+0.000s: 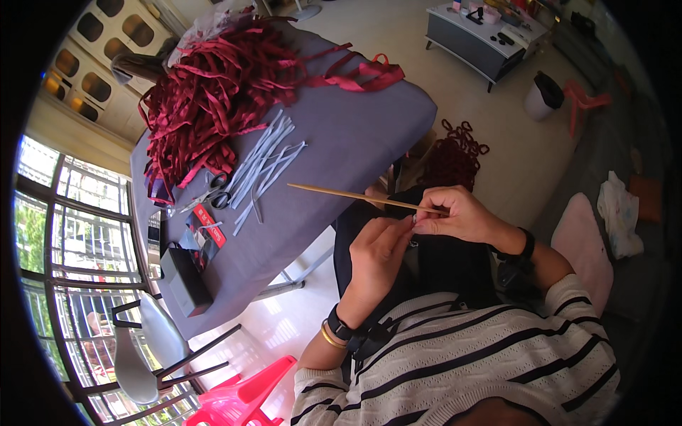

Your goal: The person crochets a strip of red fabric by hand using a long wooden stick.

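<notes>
My right hand (453,213) grips a slender wooden stick (351,195) near one end. Its tapered tip points left, over the near edge of the cloth-covered table (319,229). My left hand (375,250) is raised in front of my lap, fingers bent and fingertips meeting those of my right hand. A tiny pale thing (414,218) shows where the fingertips meet; the fingers cover most of it, and which hand holds it is unclear. On the table lie light-blue flat strips (261,165) beside scissors (216,191) with dark handles.
A large heap of dark red fabric strips (213,96) covers the table's far part. A black box (184,282) and a red-and-black package (210,226) sit near its left edge. Dark red looped pieces (455,154) are beyond my lap. A pink plastic stool (245,394) stands lower left.
</notes>
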### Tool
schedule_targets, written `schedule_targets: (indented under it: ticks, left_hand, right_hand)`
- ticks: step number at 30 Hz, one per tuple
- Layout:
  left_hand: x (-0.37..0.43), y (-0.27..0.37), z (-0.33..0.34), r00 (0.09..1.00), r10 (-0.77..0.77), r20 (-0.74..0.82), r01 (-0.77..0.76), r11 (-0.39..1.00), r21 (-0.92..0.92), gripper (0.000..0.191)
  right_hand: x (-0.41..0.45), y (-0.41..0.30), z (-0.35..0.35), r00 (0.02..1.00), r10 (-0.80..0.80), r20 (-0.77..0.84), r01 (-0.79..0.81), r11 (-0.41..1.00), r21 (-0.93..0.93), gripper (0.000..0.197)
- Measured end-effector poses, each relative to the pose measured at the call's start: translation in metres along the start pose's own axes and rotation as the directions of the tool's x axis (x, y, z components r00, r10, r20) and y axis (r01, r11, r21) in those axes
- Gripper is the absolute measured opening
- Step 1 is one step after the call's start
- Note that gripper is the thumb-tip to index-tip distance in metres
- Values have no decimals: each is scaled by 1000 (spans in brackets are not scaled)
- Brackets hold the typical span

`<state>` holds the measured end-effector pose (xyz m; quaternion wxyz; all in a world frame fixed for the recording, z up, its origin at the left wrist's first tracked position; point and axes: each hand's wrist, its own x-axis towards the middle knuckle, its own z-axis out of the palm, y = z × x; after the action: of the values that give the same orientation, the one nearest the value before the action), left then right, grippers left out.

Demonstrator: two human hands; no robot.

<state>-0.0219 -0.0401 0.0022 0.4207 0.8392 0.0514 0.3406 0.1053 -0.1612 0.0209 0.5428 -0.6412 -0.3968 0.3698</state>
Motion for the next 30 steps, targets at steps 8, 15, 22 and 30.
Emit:
schedule_targets:
  ticks: [8, 15, 22, 30]
  left_hand:
    - [2, -17, -17, 881, -342, 329, 452, 814, -365, 23]
    - [8, -11, -8, 866, -316, 388, 436, 97, -895, 32]
    - [2, -20, -12, 716, -190, 672, 677, -47, -734, 26]
    - [1, -8, -19, 547, -328, 770, 833, 125, -539, 19]
  right_hand:
    - [-1, 13, -30, 977, 161, 139, -210, 648, 732, 12]
    - [2, -8, -5, 978, 148, 147, -187, 932, 309, 17]
    - [-3, 4, 7, 935, 155, 318, -306, 805, 508, 16]
    - [-18, 2, 8, 984, 68, 164, -135, 889, 438, 15]
